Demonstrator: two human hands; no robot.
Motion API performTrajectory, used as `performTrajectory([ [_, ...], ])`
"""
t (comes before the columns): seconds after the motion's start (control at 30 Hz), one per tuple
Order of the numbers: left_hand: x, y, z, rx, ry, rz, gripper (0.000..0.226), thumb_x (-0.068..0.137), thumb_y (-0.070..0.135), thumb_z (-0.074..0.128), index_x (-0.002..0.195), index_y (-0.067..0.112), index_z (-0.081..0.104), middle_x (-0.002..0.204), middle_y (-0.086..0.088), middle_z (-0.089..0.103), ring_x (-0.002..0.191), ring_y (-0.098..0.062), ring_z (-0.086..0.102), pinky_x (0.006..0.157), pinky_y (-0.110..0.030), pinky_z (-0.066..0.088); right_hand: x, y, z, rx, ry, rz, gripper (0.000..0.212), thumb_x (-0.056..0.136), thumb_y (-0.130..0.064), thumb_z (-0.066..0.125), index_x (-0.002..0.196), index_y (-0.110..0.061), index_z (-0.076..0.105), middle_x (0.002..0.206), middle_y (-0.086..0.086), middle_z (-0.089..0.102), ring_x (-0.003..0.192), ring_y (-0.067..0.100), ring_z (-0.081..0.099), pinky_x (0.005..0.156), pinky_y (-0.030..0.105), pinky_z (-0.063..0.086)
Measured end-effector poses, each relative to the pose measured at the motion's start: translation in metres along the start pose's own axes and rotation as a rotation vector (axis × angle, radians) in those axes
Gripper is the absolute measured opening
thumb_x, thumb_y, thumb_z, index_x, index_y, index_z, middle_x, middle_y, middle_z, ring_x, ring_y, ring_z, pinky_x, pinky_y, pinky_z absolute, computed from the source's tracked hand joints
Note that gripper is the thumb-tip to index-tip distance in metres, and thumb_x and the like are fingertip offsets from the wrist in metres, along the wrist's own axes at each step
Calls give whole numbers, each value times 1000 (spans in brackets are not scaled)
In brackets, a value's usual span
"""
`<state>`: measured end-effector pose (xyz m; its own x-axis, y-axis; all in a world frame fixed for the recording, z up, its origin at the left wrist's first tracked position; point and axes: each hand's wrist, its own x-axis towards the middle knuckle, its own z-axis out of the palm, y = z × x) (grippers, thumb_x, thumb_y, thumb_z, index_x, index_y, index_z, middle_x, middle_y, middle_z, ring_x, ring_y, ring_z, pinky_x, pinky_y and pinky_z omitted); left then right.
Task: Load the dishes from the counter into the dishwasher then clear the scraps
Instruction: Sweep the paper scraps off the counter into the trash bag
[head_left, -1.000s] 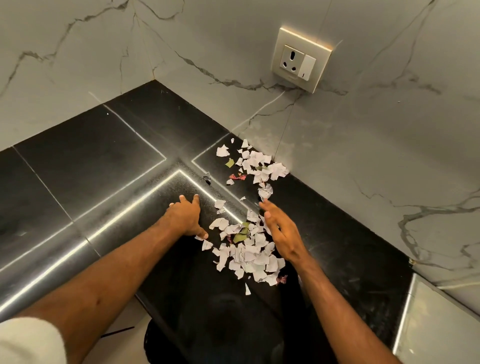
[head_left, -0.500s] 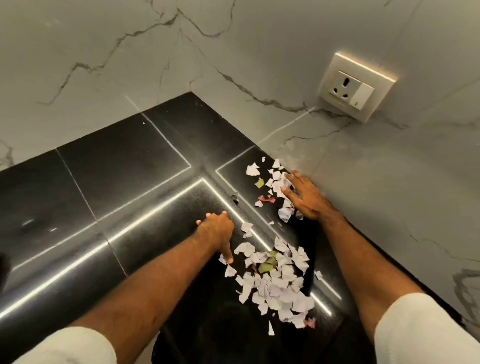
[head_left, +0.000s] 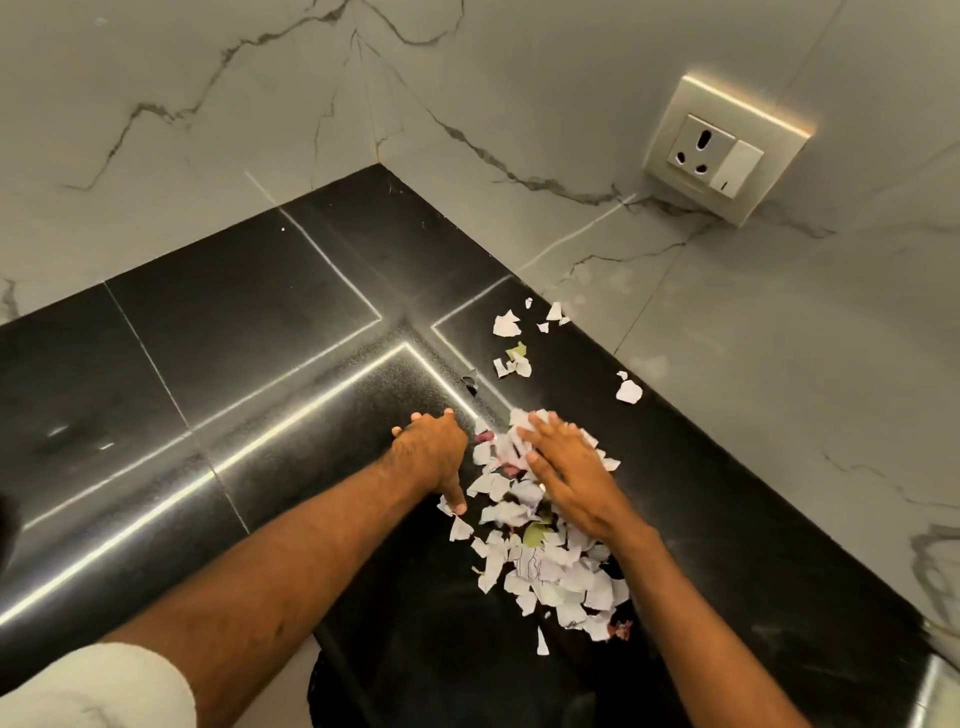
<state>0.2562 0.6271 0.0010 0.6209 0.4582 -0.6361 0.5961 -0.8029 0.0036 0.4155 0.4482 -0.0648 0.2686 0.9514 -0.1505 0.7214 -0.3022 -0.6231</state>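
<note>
**Gathering paper scraps on the black table**

Head view: Seen from above, the black table is met by marble walls at a corner, and a wall socket is mounted on the right-hand wall. The left hand is laid on the table just beside the pile of scraps, its fingers curled loosely with nothing gripped. The right hand is spread flat over the far part of the pile, fingers released and pressing on paper. Part of the pile is hidden under that palm. A few loose scraps are left near the wall, apart from the heap, and one larger piece lies close to the wall edge. The table's lower right end is cut off by the frame, and what lies below its front edge is too dark to make out. A white sleeve is cut off at lower left.

Compared with half a second ago, the right hand has been drawn back from the wall to the pile, and scraps have been swept along with it.
</note>
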Motion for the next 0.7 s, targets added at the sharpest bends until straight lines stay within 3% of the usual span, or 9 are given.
performTrajectory([
  [0.07,1,0,0,8,1,4,121,58,65,86,151,6,37,161,-16,29,140,-47,37,109,-60,43,-10,-10,2,131,-16,-9,49,109,-58,28,154,-44,41,168,-18,25,154,-8,13,130,41,11],
  [0.13,3,1,-1,38,-15,13,110,57,67,86,143,10,49,164,-15,24,139,-47,39,106,-60,46,-8,-10,-9,224,83,28,46,108,-57,33,150,-45,47,167,-18,29,149,-12,19,125,37,18],
  [0.2,4,2,-2,73,-33,20,105,57,68,85,139,12,53,165,-15,22,138,-47,40,103,-60,48,4,4,-26,180,258,92,49,108,-59,33,152,-42,45,168,-16,26,155,-2,17,125,40,18],
  [0.27,5,2,-1,88,-29,23,105,56,70,84,139,13,54,164,-15,23,137,-46,42,103,-59,49,23,30,-45,91,327,186,60,106,-66,28,159,-37,35,172,-13,18,158,4,10,126,43,14],
  [0.37,8,0,1,85,-18,31,105,56,71,84,139,14,54,163,-15,25,137,-45,43,103,-59,49,44,63,-60,-58,253,288,79,101,-75,18,165,-29,19,174,-6,6,160,10,2,130,44,5],
  [0.47,9,0,2,83,-22,34,102,56,70,85,137,15,55,163,-16,26,137,-46,43,102,-59,50,44,67,-53,-194,178,288,79,102,-73,14,166,-27,12,174,-3,5,160,13,0,130,40,2],
  [0.7,7,2,-2,116,-39,33,101,56,69,85,136,15,56,163,-17,25,135,-47,44,99,-60,51,7,1,-5,29,88,110,64,106,-67,14,163,-37,25,172,-12,17,158,2,9,131,42,10],
])
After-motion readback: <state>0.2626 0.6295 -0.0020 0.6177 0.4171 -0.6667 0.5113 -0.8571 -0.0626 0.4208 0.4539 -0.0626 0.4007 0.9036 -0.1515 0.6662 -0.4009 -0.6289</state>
